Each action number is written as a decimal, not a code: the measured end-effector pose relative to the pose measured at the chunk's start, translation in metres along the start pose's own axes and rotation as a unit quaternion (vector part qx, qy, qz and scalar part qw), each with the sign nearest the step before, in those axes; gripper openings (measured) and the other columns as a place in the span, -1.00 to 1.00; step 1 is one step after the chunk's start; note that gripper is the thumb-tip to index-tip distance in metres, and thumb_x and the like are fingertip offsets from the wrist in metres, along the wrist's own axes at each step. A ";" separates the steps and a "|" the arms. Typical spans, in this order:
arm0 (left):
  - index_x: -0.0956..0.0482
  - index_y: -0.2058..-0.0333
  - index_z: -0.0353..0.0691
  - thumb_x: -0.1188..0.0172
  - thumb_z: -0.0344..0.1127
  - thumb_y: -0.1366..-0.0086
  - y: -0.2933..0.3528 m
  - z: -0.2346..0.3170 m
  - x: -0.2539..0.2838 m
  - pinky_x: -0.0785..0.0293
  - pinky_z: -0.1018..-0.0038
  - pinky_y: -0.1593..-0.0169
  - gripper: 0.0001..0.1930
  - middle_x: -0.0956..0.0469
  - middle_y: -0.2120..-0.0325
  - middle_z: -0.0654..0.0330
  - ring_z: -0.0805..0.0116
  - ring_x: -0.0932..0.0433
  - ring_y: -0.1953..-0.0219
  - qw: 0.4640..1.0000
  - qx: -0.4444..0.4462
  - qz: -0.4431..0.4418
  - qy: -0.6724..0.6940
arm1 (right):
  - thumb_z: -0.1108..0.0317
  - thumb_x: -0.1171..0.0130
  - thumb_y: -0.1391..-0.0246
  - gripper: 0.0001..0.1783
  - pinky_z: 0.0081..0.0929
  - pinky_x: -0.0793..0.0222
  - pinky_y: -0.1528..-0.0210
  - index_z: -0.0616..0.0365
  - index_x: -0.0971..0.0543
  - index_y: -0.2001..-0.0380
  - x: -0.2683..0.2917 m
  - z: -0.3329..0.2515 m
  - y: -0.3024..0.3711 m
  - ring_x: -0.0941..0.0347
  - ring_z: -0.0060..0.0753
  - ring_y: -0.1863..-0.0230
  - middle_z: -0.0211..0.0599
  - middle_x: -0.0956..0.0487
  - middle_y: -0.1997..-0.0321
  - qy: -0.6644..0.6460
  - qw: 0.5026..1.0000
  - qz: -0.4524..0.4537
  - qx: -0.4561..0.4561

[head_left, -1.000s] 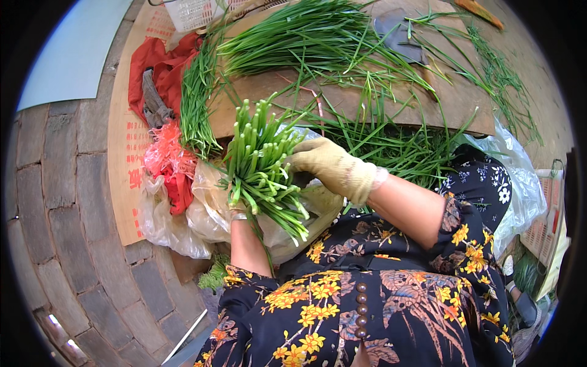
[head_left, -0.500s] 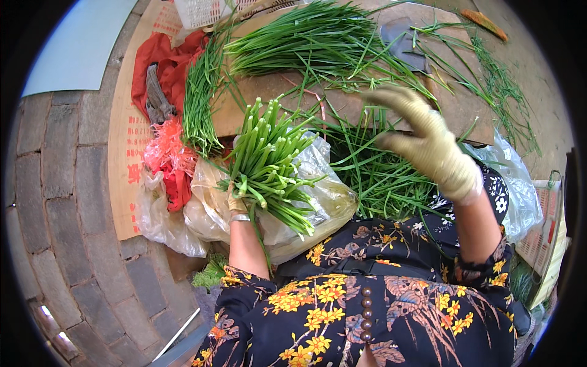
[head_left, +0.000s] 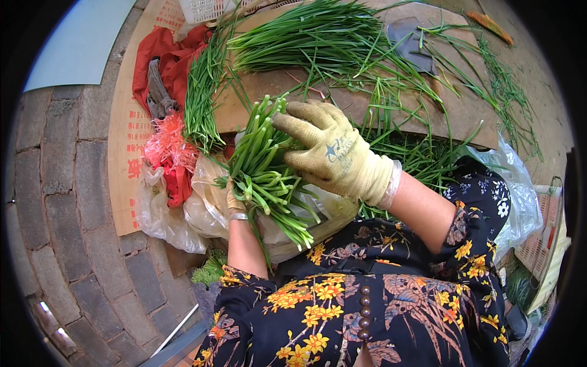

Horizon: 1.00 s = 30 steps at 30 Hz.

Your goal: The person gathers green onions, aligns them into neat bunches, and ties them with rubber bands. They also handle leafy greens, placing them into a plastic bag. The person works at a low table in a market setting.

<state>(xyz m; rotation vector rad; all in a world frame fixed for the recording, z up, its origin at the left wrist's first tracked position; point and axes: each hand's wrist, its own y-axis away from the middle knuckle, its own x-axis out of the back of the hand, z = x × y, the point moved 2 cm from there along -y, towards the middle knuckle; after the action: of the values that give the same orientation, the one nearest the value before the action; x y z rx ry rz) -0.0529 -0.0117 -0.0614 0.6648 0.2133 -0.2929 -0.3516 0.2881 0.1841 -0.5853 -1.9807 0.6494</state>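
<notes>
Beside the knit-gloved right hand [head_left: 336,153], slender green stalks [head_left: 260,156] splay.

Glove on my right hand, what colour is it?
The glove is pale yellow; the head view shows it best.

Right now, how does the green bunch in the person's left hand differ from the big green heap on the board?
The held bunch is gripped in the left hand; the heap lies on the brown board. The held bunch's pale stem ends fan out; the heap's paler ends lie together, pointing left. Both are slender green stalks.
</notes>
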 end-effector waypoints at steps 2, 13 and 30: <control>-0.59 0.06 -0.18 -0.08 0.04 -0.34 0.011 0.007 -0.013 -0.60 0.24 0.10 -0.57 -0.65 0.18 0.15 0.17 -0.61 0.20 1.000 -0.016 0.008 -0.002 | 0.20 -0.33 0.22 -0.66 0.16 -0.23 -0.25 -0.05 -0.62 0.27 0.002 -0.001 0.002 -0.28 0.15 -0.27 -0.06 -0.38 -0.24 0.026 1.000 -0.004 -0.011; -0.61 0.07 -0.23 -0.12 -0.02 -0.32 0.076 0.047 -0.075 -0.61 0.18 0.09 -0.59 -0.66 0.17 0.10 0.11 -0.62 0.19 0.990 -0.112 0.073 -0.042 | 0.25 -0.26 0.25 -0.76 0.11 -0.27 -0.21 0.00 -0.63 0.40 -0.013 -0.001 0.007 -0.29 0.14 -0.26 -0.08 -0.41 -0.22 -0.009 1.000 0.027 -0.010; -0.58 0.03 -0.22 -0.04 -0.04 -0.34 0.082 0.019 -0.081 -0.60 0.08 0.03 -0.59 -0.64 0.13 0.04 0.05 -0.62 0.15 0.999 0.008 -0.011 0.036 | 0.00 -0.07 -0.20 -0.59 -0.27 -0.46 0.09 0.07 -0.70 0.18 0.043 -0.005 0.041 -0.59 -0.08 0.22 -0.08 -0.66 0.29 -0.340 0.845 -0.130 -0.392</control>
<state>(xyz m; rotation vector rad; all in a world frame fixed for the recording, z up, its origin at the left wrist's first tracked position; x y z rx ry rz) -0.0996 0.0540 0.0233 0.6895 0.2881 -0.2924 -0.3609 0.3471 0.1860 -0.5768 -2.9522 -0.2192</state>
